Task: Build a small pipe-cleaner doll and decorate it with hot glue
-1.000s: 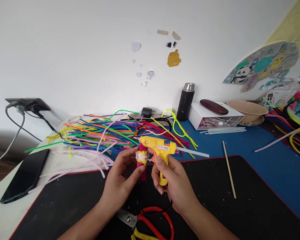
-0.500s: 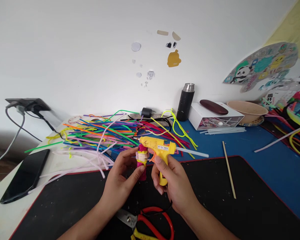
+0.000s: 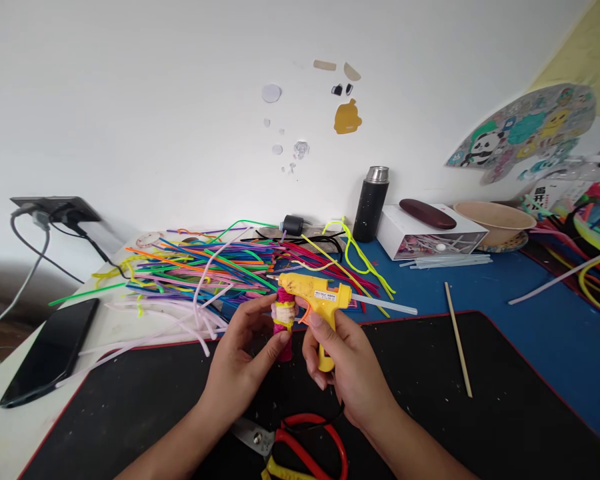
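Observation:
Between the thumb and fingers of my left hand [image 3: 243,357] is an upright pipe-cleaner figure [image 3: 283,315], magenta at top and bottom with a pale pink middle and yellow bands. My right hand [image 3: 353,360] is wrapped round the handle of a yellow glue gun [image 3: 313,293]. Its nozzle points left, just above and behind the figure's top; whether they touch I cannot tell. A clear glue stick [image 3: 385,305] juts from the gun's rear. Below my hands, scissors [image 3: 305,447] with red and yellow handles lie on the black mat [image 3: 405,420].
A heap of coloured pipe cleaners [image 3: 220,260] spreads behind my hands. A wooden stick [image 3: 459,340] lies to the right. Against the wall stand a black flask [image 3: 371,205], a white box [image 3: 400,233] and a beige bowl [image 3: 495,217]. A phone [image 3: 50,353] rests at left.

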`<act>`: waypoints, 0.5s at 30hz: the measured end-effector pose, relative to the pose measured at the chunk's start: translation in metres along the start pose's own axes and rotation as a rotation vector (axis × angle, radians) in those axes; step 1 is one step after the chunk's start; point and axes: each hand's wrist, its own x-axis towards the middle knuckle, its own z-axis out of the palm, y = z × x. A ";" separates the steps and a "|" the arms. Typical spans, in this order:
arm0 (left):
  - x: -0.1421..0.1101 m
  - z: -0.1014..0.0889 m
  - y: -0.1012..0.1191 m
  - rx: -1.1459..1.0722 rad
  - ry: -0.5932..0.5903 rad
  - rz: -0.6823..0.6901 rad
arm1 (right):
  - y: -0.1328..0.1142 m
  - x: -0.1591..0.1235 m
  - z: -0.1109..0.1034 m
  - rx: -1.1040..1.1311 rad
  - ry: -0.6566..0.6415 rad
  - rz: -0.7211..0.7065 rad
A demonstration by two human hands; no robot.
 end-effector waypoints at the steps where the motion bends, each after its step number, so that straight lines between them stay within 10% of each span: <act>1: 0.000 0.000 0.000 0.000 0.000 0.001 | 0.000 0.000 0.000 0.001 -0.003 -0.001; 15: 0.001 0.000 0.000 0.010 -0.010 -0.013 | 0.002 0.003 -0.001 0.012 -0.011 -0.001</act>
